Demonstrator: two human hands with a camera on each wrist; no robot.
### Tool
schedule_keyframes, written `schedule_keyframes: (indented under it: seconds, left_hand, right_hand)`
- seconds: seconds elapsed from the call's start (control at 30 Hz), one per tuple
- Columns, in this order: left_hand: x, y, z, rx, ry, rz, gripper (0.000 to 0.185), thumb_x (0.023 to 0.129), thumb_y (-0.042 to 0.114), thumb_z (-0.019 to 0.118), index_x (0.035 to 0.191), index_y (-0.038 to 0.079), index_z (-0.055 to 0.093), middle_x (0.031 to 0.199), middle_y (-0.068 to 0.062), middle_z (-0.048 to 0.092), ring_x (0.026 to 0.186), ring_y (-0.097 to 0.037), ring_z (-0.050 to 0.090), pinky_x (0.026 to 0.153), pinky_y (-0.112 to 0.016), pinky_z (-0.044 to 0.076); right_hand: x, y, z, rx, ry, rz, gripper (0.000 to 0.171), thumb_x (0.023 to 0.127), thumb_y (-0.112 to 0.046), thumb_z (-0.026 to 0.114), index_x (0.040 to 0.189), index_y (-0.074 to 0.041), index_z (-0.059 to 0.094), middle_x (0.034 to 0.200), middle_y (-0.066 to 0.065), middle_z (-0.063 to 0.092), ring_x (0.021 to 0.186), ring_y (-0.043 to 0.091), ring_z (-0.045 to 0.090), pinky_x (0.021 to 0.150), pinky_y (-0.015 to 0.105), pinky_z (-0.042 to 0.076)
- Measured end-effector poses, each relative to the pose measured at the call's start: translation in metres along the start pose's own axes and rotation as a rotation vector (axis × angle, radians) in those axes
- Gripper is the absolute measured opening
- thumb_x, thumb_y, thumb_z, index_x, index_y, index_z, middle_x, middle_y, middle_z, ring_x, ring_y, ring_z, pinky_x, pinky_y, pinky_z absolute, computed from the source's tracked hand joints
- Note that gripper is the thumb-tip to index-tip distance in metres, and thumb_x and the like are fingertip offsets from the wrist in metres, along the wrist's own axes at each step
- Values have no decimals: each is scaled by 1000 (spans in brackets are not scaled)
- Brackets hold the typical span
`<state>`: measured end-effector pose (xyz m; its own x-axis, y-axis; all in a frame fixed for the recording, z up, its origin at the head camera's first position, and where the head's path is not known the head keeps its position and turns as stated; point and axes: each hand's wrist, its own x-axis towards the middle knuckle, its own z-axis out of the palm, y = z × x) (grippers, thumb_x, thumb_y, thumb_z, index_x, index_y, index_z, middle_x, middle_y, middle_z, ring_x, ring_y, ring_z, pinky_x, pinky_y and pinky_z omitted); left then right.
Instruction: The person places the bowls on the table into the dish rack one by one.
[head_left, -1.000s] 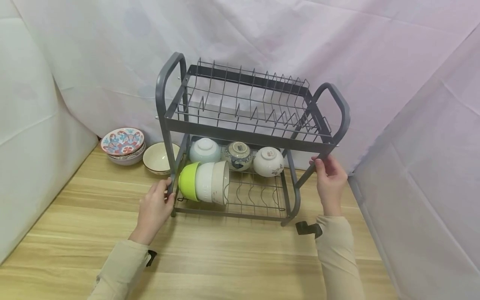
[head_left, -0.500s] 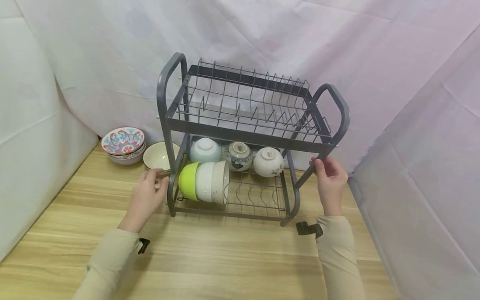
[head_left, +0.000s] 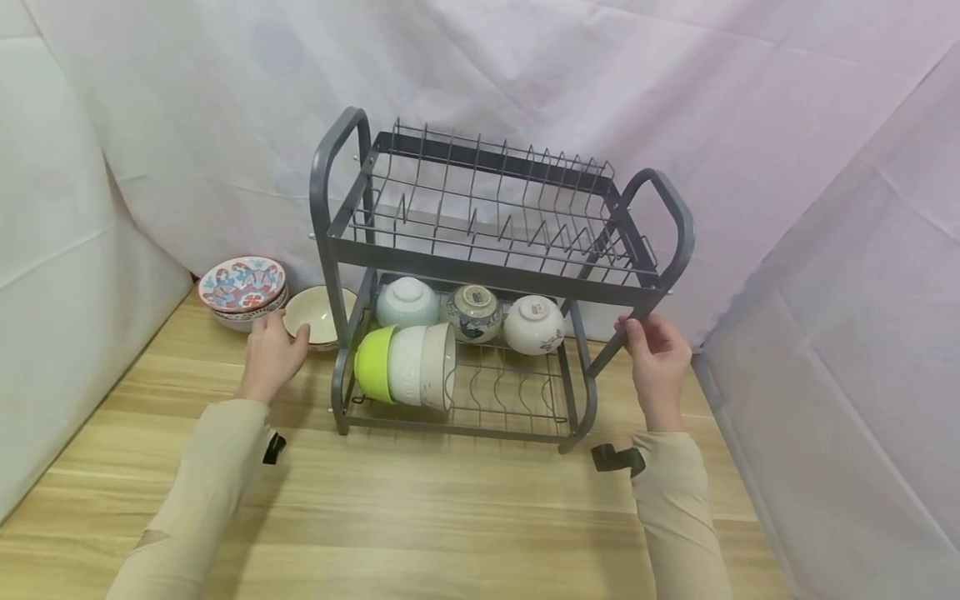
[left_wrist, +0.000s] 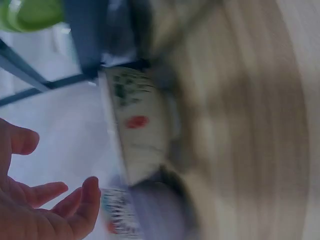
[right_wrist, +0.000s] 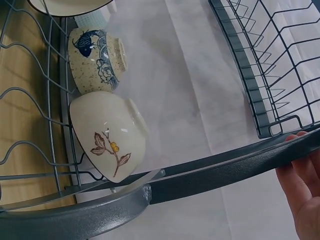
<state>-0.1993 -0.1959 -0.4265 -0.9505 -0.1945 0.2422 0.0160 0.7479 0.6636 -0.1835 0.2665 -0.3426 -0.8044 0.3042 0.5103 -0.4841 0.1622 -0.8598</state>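
Observation:
A grey two-tier dish rack (head_left: 487, 271) stands on the wooden table (head_left: 450, 517). My right hand (head_left: 647, 342) grips its right slanted strut (right_wrist: 220, 172), fingers (right_wrist: 302, 185) curled over the bar. My left hand (head_left: 279, 337) reaches to the cream bowl (head_left: 318, 312) left of the rack, thumb near its rim. In the left wrist view the open left hand (left_wrist: 45, 200) lies a little apart from that bowl (left_wrist: 137, 125), which has red and green marks. The upper tier is bare.
On the lower tier stand a green bowl (head_left: 372, 361), white bowls (head_left: 420, 365), a pale blue bowl (head_left: 407, 302), a blue-patterned bowl (head_left: 472, 312) and a leaf-sprig bowl (right_wrist: 107, 132). Patterned bowls (head_left: 242, 283) are stacked at far left. White cloth hangs behind and at both sides.
My left hand has let go of the rack's left front leg and moved left and back to the cream bowl. The right hand keeps its grip on the right strut.

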Motion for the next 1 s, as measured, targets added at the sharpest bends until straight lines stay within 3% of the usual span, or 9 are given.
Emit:
schedule_keyframes:
  seconds: [0.17, 0.27, 0.43, 0.6, 0.77, 1.0]
  left_hand:
    - [9, -18, 12, 3, -71, -100, 56, 92, 21, 38, 121, -25, 29, 113, -47, 34, 104, -54, 34, 88, -61, 33]
    - [12, -27, 22, 24, -91, -123, 56, 92, 21, 36, 119, -27, 28, 110, -48, 34, 104, -54, 33, 90, -60, 32]
    - [14, -30, 34, 37, -90, -180, 55, 93, 21, 34, 116, -28, 27, 108, -48, 35, 103, -55, 35, 90, -60, 32]
    - [17, -33, 40, -2, -111, -263, 53, 93, 21, 30, 113, -28, 30, 110, -48, 37, 105, -56, 36, 92, -59, 32]
    - [19, -37, 47, -121, -83, -347, 50, 93, 19, 25, 119, -23, 25, 115, -48, 36, 109, -56, 36, 96, -57, 30]
    - [22, -34, 58, -373, 49, -455, 46, 90, 11, 20, 128, -16, 17, 126, -44, 31, 120, -50, 31, 103, -51, 25]
  right_hand:
    - [0, 0, 0, 5, 4, 0, 25, 84, -5, 62, 94, 17, 56, 80, -2, 68, 75, 10, 66, 70, 22, 53]
    - [0, 0, 0, 17, 8, 2, 16, 84, -5, 62, 90, 9, 61, 80, -2, 68, 75, 11, 66, 70, 22, 53]
    - [-1, -1, 1, -3, 18, 7, 7, 84, -6, 63, 88, -2, 65, 80, -3, 68, 76, 10, 66, 70, 21, 53]
    - [-2, -1, 1, -7, 22, 7, 8, 84, -7, 62, 88, 0, 64, 80, -2, 68, 75, 11, 66, 71, 22, 53]
    - [-2, 0, 1, -18, 22, 6, 17, 84, -6, 62, 90, 10, 61, 80, -2, 68, 75, 10, 66, 71, 21, 53]
    - [-3, -7, 4, -37, 10, -14, 21, 85, 2, 58, 93, 21, 54, 79, -6, 68, 74, 7, 65, 69, 19, 52]
